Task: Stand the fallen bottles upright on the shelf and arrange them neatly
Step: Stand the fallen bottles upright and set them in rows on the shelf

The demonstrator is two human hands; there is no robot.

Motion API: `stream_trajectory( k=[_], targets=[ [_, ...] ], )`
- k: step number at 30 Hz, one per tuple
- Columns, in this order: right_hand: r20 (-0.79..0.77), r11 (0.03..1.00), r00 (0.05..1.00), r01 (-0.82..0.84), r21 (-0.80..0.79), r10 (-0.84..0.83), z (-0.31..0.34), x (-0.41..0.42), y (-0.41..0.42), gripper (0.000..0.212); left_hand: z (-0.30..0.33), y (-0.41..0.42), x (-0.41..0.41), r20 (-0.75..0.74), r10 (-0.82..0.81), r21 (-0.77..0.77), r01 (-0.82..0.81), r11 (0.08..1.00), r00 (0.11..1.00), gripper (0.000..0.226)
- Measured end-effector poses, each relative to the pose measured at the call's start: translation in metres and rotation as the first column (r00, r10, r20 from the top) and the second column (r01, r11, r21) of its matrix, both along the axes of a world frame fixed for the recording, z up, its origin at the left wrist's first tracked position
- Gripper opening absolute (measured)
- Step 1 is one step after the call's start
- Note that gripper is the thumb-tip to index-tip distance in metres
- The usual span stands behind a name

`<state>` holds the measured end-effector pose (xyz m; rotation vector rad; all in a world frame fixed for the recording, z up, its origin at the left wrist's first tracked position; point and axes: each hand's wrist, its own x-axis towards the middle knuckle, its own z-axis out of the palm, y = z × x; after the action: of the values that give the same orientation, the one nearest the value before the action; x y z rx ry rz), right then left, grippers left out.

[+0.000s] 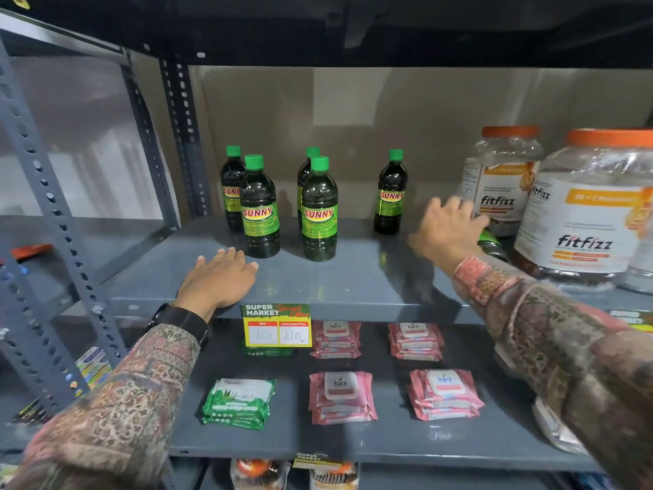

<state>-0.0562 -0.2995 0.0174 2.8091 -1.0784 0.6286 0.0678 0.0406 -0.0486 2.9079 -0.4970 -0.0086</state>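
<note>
Several dark "SUNNY" bottles with green caps stand upright on the grey shelf (353,281): two in front (259,213) (319,213), two behind them, and one apart to the right (390,196). Another such bottle (493,244) lies on its side by the big jars, mostly hidden behind my right hand. My right hand (447,229) reaches over that bottle with fingers spread; I cannot tell whether it touches the bottle. My left hand (219,277) rests flat and empty on the shelf's front, just left of the front-left bottle.
Two large "fitfizz" jars with orange lids (501,185) (593,213) crowd the shelf's right end. A yellow price tag (276,325) hangs from the shelf edge. Pink (341,394) and green (238,401) wipe packs lie on the shelf below. A perforated steel post (46,206) stands at left.
</note>
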Motion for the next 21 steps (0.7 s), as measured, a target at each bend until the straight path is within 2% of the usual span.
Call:
stream_trajectory(
  k=[3,6,8,12,16,19,21],
  targets=[
    [-0.151,0.992,0.980,0.128,-0.022,-0.130,0.001,-0.017,-0.029,0.080,0.000,0.000,-0.001,0.003,0.003,0.000,-0.003,1.000,1.000,0.070],
    [-0.151,0.974,0.974,0.190,0.121,-0.171,-0.005,-0.024,-0.040,0.078,0.000,-0.001,-0.002,0.002,0.001,0.007,-0.001,1.000,1.000,0.070],
    [-0.105,0.973,0.981,0.176,0.148,-0.162,-0.006,-0.026,-0.038,0.074,0.000,-0.002,-0.001,0.012,-0.006,0.018,0.006,1.000,1.000,0.070],
    [0.002,0.984,0.999,0.045,0.173,-0.046,-0.005,-0.020,-0.021,0.058,0.000,-0.002,0.001,0.010,-0.005,0.024,0.005,1.000,1.000,0.070],
    [0.069,0.950,0.990,-0.136,0.281,0.122,-0.007,-0.006,0.010,0.060,-0.001,-0.001,0.001,0.012,-0.001,0.024,0.000,1.000,1.000,0.070],
    [0.270,0.894,0.944,-0.279,0.351,0.188,-0.010,0.009,0.030,0.061,-0.001,-0.002,0.000,0.016,0.001,0.027,-0.001,1.000,1.000,0.070],
    [0.451,0.856,0.858,-0.411,0.313,0.246,-0.018,0.019,0.041,0.067,-0.001,-0.001,0.001,0.014,0.003,0.028,-0.003,1.000,1.000,0.070]
  ],
)
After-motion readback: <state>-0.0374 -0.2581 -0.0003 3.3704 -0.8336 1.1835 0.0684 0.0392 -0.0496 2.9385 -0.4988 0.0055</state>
